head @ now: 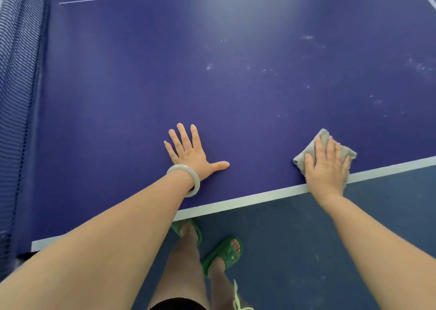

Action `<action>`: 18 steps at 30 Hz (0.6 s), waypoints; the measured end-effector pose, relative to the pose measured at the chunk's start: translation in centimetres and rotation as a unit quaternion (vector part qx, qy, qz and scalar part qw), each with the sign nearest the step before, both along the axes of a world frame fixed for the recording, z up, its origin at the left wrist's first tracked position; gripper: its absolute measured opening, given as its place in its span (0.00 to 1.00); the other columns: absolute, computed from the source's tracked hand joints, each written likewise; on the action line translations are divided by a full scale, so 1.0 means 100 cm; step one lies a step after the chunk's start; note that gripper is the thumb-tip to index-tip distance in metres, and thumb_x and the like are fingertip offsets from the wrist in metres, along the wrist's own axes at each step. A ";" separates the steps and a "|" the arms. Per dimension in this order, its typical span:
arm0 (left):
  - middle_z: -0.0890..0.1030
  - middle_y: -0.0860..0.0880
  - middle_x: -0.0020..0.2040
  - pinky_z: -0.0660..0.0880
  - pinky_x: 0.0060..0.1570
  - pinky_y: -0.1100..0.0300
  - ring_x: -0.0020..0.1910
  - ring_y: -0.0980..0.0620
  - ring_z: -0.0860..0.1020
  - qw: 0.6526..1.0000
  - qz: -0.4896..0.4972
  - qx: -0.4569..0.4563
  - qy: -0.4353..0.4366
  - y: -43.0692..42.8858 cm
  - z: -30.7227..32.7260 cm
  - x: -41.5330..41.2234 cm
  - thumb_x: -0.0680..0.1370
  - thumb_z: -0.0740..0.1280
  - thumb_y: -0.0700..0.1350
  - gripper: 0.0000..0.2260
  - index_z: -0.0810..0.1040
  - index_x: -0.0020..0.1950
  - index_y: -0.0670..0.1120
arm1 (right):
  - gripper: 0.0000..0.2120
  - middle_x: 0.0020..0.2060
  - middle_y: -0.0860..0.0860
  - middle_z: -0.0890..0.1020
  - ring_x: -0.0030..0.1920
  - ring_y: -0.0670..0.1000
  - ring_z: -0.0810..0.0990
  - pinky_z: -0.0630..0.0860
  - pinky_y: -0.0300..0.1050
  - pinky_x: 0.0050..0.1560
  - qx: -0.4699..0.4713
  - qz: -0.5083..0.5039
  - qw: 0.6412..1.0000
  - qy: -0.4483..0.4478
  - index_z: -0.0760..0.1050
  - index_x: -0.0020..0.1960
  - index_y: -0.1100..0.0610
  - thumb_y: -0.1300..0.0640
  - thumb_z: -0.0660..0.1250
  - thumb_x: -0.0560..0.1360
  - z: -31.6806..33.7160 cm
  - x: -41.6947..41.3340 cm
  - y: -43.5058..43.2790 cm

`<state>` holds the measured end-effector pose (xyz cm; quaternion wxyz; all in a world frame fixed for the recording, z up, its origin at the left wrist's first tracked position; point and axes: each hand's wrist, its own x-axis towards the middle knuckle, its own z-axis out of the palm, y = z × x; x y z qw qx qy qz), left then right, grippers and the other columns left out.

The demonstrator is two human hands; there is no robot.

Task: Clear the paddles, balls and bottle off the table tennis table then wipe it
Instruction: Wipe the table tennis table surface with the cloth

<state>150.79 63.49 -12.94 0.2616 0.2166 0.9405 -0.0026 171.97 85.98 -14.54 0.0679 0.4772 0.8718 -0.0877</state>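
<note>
The blue table tennis table (212,78) fills most of the view, its white edge line running along the near side. My left hand (192,152) lies flat on the surface with fingers spread, a pale bangle on the wrist. My right hand (326,165) presses a folded grey cloth (316,145) onto the table right at the white edge line, fingers straight over it. Whitish dust marks speckle the table's right part. No paddles, balls or bottle are in view.
The dark net (18,97) runs along the left side of the table. Below the table edge is a dark blue floor (295,250), where my feet in green sandals (224,253) stand.
</note>
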 end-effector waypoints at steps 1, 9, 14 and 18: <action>0.28 0.41 0.76 0.33 0.72 0.37 0.74 0.37 0.28 1.000 0.001 0.003 0.001 -0.002 -0.001 0.000 0.64 0.60 0.79 0.61 0.28 0.76 0.47 | 0.28 0.80 0.54 0.50 0.79 0.55 0.47 0.44 0.62 0.77 0.006 -0.027 1.000 0.002 0.48 0.81 0.51 0.46 0.47 0.83 -0.002 -0.009 -0.010; 0.27 0.42 0.76 0.34 0.73 0.38 0.74 0.38 0.28 1.000 0.003 -0.004 -0.005 -0.001 -0.001 0.002 0.64 0.61 0.78 0.60 0.28 0.76 0.47 | 0.27 0.80 0.49 0.51 0.80 0.52 0.48 0.46 0.59 0.78 0.003 0.354 0.935 0.039 0.51 0.80 0.49 0.46 0.46 0.82 -0.006 -0.028 -0.098; 0.27 0.43 0.76 0.33 0.73 0.39 0.74 0.39 0.28 1.000 0.006 -0.001 0.002 -0.003 -0.006 0.000 0.63 0.60 0.79 0.61 0.27 0.76 0.48 | 0.27 0.79 0.49 0.54 0.79 0.52 0.50 0.45 0.58 0.78 0.016 0.214 0.976 0.028 0.52 0.80 0.48 0.46 0.46 0.82 -0.006 0.013 -0.008; 0.27 0.43 0.76 0.33 0.73 0.40 0.74 0.39 0.28 1.000 0.013 0.000 0.008 -0.003 -0.010 -0.001 0.62 0.60 0.80 0.62 0.27 0.76 0.49 | 0.27 0.79 0.52 0.55 0.79 0.54 0.51 0.46 0.59 0.77 0.025 0.027 0.999 0.028 0.52 0.80 0.49 0.48 0.53 0.82 -0.002 0.002 -0.009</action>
